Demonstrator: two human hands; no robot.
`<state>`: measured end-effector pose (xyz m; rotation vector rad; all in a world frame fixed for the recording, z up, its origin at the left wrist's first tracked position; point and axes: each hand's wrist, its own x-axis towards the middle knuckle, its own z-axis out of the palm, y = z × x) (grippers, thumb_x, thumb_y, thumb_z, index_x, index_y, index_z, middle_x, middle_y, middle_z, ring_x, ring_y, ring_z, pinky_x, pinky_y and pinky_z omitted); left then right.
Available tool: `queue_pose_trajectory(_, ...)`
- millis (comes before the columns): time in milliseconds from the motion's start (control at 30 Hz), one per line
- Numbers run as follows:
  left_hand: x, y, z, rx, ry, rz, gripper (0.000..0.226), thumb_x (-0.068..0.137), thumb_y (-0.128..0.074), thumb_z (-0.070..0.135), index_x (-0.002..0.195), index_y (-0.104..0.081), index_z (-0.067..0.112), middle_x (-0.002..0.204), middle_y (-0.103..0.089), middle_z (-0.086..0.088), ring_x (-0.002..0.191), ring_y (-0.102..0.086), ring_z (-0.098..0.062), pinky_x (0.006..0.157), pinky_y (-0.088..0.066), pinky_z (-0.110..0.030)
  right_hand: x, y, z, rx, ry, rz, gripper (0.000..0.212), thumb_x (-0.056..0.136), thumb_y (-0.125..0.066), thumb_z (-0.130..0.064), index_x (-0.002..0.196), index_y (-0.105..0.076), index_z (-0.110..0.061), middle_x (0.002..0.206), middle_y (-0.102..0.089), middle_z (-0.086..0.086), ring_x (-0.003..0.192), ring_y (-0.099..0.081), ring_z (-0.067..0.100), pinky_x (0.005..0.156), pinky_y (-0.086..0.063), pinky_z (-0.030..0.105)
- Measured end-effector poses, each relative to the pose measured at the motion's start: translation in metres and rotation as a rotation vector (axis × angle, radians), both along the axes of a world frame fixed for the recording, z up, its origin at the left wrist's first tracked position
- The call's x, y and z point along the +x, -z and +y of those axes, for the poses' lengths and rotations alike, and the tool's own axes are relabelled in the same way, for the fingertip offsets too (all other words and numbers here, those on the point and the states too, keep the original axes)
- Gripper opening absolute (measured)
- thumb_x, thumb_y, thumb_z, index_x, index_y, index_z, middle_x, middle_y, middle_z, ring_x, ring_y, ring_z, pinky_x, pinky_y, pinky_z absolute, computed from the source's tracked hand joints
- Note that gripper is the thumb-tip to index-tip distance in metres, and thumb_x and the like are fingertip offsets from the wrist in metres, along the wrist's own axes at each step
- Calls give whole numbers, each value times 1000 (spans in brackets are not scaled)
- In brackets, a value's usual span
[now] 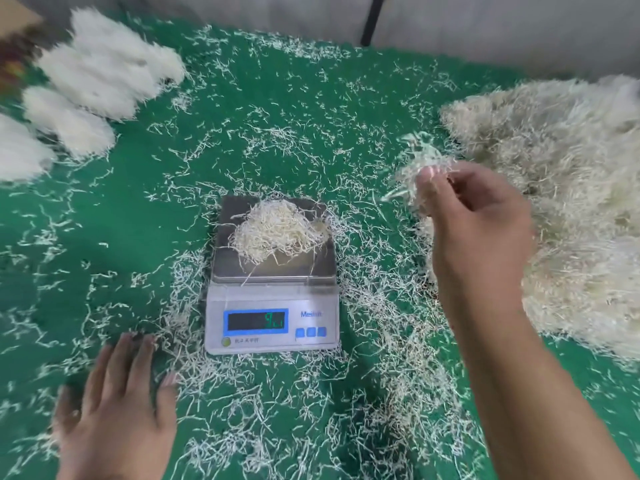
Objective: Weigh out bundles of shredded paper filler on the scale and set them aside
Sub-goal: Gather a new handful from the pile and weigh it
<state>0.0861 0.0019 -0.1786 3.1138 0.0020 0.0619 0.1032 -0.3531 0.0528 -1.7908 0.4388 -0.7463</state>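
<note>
Head view: several weighed bundles (93, 77) are set at the worktop's far-left corner. One bundle (277, 230) is being weighed on the scale (272, 306); a tuft (415, 168) is pinched by the right hand (474, 220), while the left hand (117, 410) lies flat, holding nothing.

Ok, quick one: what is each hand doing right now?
Left hand: open, fingers straight, flat on the green mat, holding nothing.
Right hand: closed, pinching a tuft of shredded paper above the mat, right of the scale.
</note>
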Motion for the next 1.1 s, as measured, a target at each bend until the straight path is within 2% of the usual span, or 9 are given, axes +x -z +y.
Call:
queue_pose_trajectory(167, 1, 2, 0, 4, 14, -55, 72, 97, -27, 60, 154, -43, 20, 164, -35, -2, 146, -38, -34, 121, -18, -62, 67, -30, 36, -194, -151, -118, 12, 97, -76, -19, 86, -76, -22, 77, -73, -3, 66, -59, 3, 62, -55, 28)
queue_pose_trajectory(267, 0, 1, -3, 0, 18, -58, 72, 96, -28, 60, 154, -43, 20, 165, -35, -3, 146, -38, -34, 120, -18, -63, 95, -11, 57, -461, -301, 53, 13, 98, -73, -17, 86, -77, -16, 76, -71, -7, 64, -58, 0, 64, -59, 29)
queue_pose_trajectory(433, -1, -7, -4, -3, 24, -39, 69, 97, -31, 58, 155, -42, 21, 165, -33, -5, 148, -36, -31, 119, -22, -66, 102, 44, 61, -875, -518, 424, 23, 104, -64, -28, 91, -76, -15, 90, -72, 2, 87, -67, 23, 84, -58, 46)
queue_pose_trajectory(500, -2, -11, -5, 2, 32, -16, 68, 98, -31, 57, 154, -42, 21, 164, -34, -5, 148, -36, -31, 119, -21, -66, 97, 51, 56, -869, -489, 441, 22, 103, -65, -35, 96, -77, -18, 95, -71, 1, 93, -65, 23, 90, -56, 47)
queue_pose_trajectory(633, -3, -19, -7, -3, 11, 81, 69, 101, -18, 60, 160, -30, 26, 168, -20, 0, 154, -25, -25, 120, -18, -64, 80, 44, 50, -714, -407, 358, 36, 100, -69, -40, 133, -72, -25, 109, -70, -4, 103, -63, 15, 101, -54, 45)
queue_pose_trajectory(800, -7, -25, -8, -93, 2, 98, 67, 103, -9, 59, 161, -23, 29, 170, -16, 4, 157, -17, -21, 122, -17, -65, 44, 49, 29, -592, -253, 301, 36, 100, -72, -35, 134, -70, -25, 108, -67, -11, 100, -62, 8, 95, -57, 36)
queue_pose_trajectory(900, -8, -28, -9, -84, 4, 109, 68, 103, -9, 58, 161, -24, 26, 170, -18, 1, 156, -20, -25, 122, -19, -66, 6, 79, 10, -547, -118, 426, 43, 101, -69, -40, 139, -65, -21, 129, -66, 1, 119, -62, 18, 104, -53, 41)
queue_pose_trajectory(1000, -9, -27, -9, -94, -2, 111, 68, 103, -8, 59, 161, -23, 25, 170, -18, 1, 157, -19, -24, 122, -17, -65, -39, 119, 2, -487, -118, 670, 80, 94, -57, -72, 157, -45, -23, 163, -38, 6, 151, -36, 26, 121, -38, 49)
queue_pose_trajectory(1100, -9, -26, -9, -87, -4, 109, 68, 103, -7, 59, 162, -20, 26, 170, -15, 2, 157, -16, -22, 123, -15, -64, -74, 158, 2, -532, -255, 829, 113, 79, -39, -100, 166, -19, -31, 176, -9, -4, 162, -9, 22, 128, -24, 53)
